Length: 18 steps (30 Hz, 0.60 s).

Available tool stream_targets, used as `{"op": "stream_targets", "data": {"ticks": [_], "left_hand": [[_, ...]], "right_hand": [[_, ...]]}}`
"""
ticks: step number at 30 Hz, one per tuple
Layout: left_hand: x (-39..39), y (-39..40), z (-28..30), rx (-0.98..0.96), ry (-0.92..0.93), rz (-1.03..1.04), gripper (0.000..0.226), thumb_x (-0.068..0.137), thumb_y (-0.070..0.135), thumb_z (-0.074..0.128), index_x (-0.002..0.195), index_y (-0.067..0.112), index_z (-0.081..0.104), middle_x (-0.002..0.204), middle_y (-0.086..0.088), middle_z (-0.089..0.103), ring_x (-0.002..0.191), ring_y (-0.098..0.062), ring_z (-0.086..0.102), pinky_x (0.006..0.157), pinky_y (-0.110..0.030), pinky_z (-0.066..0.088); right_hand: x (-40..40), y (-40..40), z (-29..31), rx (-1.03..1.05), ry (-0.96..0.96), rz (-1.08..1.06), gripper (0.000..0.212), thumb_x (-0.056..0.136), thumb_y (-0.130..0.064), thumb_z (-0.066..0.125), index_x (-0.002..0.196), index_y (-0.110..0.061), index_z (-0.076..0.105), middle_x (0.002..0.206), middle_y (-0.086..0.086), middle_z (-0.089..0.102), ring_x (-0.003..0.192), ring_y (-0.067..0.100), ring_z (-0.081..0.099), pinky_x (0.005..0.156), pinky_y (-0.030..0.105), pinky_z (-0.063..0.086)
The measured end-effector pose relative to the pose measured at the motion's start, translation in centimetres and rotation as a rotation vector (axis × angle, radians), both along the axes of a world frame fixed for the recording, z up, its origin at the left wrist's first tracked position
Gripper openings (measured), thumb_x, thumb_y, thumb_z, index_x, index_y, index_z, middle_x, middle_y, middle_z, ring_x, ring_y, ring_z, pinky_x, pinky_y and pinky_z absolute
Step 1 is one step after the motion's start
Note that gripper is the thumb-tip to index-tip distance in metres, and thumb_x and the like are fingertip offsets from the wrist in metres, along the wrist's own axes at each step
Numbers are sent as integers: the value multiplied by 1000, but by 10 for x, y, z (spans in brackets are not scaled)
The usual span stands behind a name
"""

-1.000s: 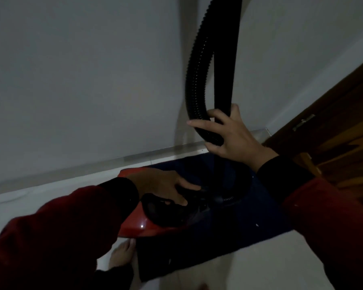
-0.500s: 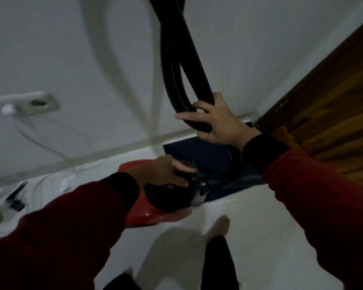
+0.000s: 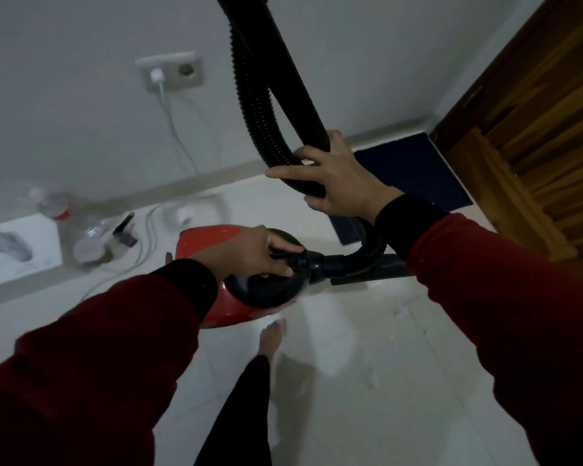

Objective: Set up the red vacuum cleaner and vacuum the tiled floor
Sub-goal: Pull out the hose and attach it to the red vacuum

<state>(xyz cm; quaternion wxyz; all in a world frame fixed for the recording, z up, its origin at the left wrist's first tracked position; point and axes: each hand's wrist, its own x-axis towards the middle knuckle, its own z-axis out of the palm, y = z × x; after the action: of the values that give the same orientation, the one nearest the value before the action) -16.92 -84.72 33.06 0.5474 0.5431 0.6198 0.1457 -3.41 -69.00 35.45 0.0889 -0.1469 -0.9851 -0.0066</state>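
Observation:
The red vacuum cleaner (image 3: 228, 312), with a round black front, hangs above the white tiled floor (image 3: 367, 381). My left hand (image 3: 246, 253) grips the black handle on top of it. My right hand (image 3: 337, 173) is closed around the black ribbed hose (image 3: 253, 105) and the smooth black tube (image 3: 283, 68) together; both rise out of the top of the frame. The hose curves down from that hand to the inlet at the vacuum's front. A dark floor nozzle (image 3: 374, 270) lies low behind my right forearm.
A wall socket (image 3: 172, 70) holds a white plug whose cable runs down to the floor. Plastic bottles (image 3: 56, 206) and small items stand beside a low white box (image 3: 17, 250) at left. A dark blue mat (image 3: 414, 173) lies by the wooden door (image 3: 535, 122). My bare foot (image 3: 271, 338) is below the vacuum.
The vacuum has come off the blue mat, carried left and toward me over the white tiles. The view has swung left, bringing the socket, cable and bottles into sight. Both grips are unchanged.

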Motion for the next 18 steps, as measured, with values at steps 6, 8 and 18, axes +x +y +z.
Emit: {"op": "stream_targets", "data": {"ticks": [6, 8, 18], "left_hand": [[16, -158, -13, -47, 20, -9, 46, 81, 10, 72, 123, 26, 61, 49, 33, 59, 48, 15, 55, 57, 0, 39], [20, -210, -22, -70, 13, -1, 45, 81, 10, 71, 124, 23, 62, 49, 35, 58, 51, 19, 55, 56, 2, 38], [21, -408, -169, -63, 26, 40, 46, 79, 21, 75, 123, 26, 65, 102, 18, 61, 77, 11, 54, 66, 10, 32]], "right_hand": [[20, -161, -34, -29, 4, -6, 70, 76, -16, 59, 135, -48, 41, 118, 0, 56, 104, 44, 41, 70, 56, 48], [27, -211, -48, -58, 12, -1, 71, 75, -14, 60, 134, -48, 40, 117, 0, 57, 104, 45, 41, 67, 53, 49], [38, -389, -172, -205, -49, -48, 71, 74, -15, 68, 136, -42, 47, 116, -2, 54, 102, 41, 40, 76, 56, 48]]}}
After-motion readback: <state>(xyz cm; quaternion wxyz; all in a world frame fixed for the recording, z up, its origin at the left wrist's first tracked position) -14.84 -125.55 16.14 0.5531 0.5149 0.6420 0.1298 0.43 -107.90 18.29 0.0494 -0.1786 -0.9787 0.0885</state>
